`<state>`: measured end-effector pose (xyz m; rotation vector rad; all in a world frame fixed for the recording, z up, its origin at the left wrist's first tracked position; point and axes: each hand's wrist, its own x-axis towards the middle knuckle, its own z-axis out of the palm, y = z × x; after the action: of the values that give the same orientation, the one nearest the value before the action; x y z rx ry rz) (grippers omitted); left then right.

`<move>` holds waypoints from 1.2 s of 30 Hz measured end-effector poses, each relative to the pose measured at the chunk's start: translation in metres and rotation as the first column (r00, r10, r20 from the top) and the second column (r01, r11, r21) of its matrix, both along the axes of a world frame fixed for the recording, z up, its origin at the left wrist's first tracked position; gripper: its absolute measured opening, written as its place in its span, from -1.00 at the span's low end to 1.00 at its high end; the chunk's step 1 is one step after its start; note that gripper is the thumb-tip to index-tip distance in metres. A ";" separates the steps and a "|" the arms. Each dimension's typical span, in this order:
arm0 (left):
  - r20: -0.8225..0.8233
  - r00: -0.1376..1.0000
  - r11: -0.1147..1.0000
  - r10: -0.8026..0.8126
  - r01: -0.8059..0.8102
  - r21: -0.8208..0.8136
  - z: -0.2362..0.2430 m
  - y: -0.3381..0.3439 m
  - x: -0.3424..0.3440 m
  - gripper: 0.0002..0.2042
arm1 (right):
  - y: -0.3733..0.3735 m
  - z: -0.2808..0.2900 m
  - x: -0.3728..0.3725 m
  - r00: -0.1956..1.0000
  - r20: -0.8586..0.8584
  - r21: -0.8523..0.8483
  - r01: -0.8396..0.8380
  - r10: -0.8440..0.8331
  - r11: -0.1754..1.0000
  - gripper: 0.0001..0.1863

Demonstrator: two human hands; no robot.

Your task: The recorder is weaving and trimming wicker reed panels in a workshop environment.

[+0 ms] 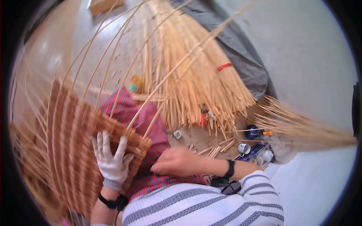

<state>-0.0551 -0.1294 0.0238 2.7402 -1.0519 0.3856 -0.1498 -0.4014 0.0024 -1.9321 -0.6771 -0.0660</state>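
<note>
A large woven wicker basket (75, 150) leans on its side across my lap at the left, with long bare stakes (151, 94) rising from its edge and fanning outward. My left hand (111, 162), in a white glove, lies against the woven wall near the right corner, its fingers spread. My bare right hand (177, 161) hovers above the red checked cloth (149, 120) on my lap, just right of the basket's corner. Its fingers are curled together; whatever they may hold is hidden.
Ahead spreads a big pile of pale canes (203, 75) on grey sheeting (249, 64). A second cane bundle (301, 124) lies at the right. Nearby are red-handled cutters (202, 118), a white mug (244, 149), a tape measure (178, 134) and a yellow-topped container (135, 83).
</note>
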 end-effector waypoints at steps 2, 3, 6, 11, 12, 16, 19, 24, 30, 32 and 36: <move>0.068 0.997 0.999 -0.035 0.032 0.037 0.001 -0.004 0.006 -0.35 | 0.019 -0.023 -0.012 0.997 -0.015 -0.258 -0.083 0.082 0.963 -0.58; 0.066 0.996 0.998 -0.052 0.050 0.043 0.005 -0.008 0.014 -0.30 | 0.026 -0.031 -0.022 0.998 0.000 -0.311 -0.053 0.056 0.949 -0.56; 0.080 0.984 0.985 -0.158 0.152 0.079 0.028 -0.027 0.037 -0.20 | 0.011 -0.036 -0.021 0.997 0.008 -0.350 -0.063 0.071 0.935 -0.56; 0.038 0.864 0.857 -0.502 0.492 0.153 0.060 -0.053 0.076 -0.25 | -0.023 -0.021 -0.024 0.989 -0.145 0.022 -0.017 0.020 1.000 -0.62; -0.090 0.832 0.824 -0.547 0.554 0.120 0.063 -0.058 0.085 -0.27 | -0.030 -0.008 -0.028 0.931 -0.283 0.019 0.245 -0.230 0.969 -0.62; -0.053 0.813 0.809 -0.580 0.582 0.081 0.049 -0.076 0.120 -0.26 | -0.058 -0.023 0.017 0.577 -0.451 0.146 0.800 -0.681 0.581 -0.29; -0.069 0.831 0.828 -0.552 0.556 0.075 0.049 -0.096 0.134 -0.31 | -0.072 -0.044 0.107 0.635 -0.347 0.364 0.769 -0.690 0.525 0.10; -0.118 0.821 0.816 -0.558 0.569 0.099 0.044 -0.118 0.157 -0.38 | -0.060 -0.031 0.239 0.369 -0.249 0.099 0.929 -0.895 0.356 0.17; -0.100 0.869 0.852 -0.485 0.495 0.171 0.031 -0.115 0.157 -0.28 | -0.063 -0.043 0.265 0.577 -0.435 0.116 0.797 -0.691 0.593 0.01; -0.083 0.870 0.853 -0.486 0.493 0.169 0.035 -0.107 0.158 -0.22 | -0.050 -0.037 0.276 0.568 -0.453 0.060 0.789 -0.688 0.612 -0.09; -0.180 0.903 0.911 -0.391 0.408 0.064 0.029 -0.077 0.172 -0.15 | -0.024 -0.011 0.295 0.608 -0.506 0.006 0.712 -0.612 0.702 -0.22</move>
<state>0.1168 -0.2066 0.0532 2.4880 -1.5771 0.0438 0.1453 -0.4257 -0.0082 -1.7937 0.4071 -0.1225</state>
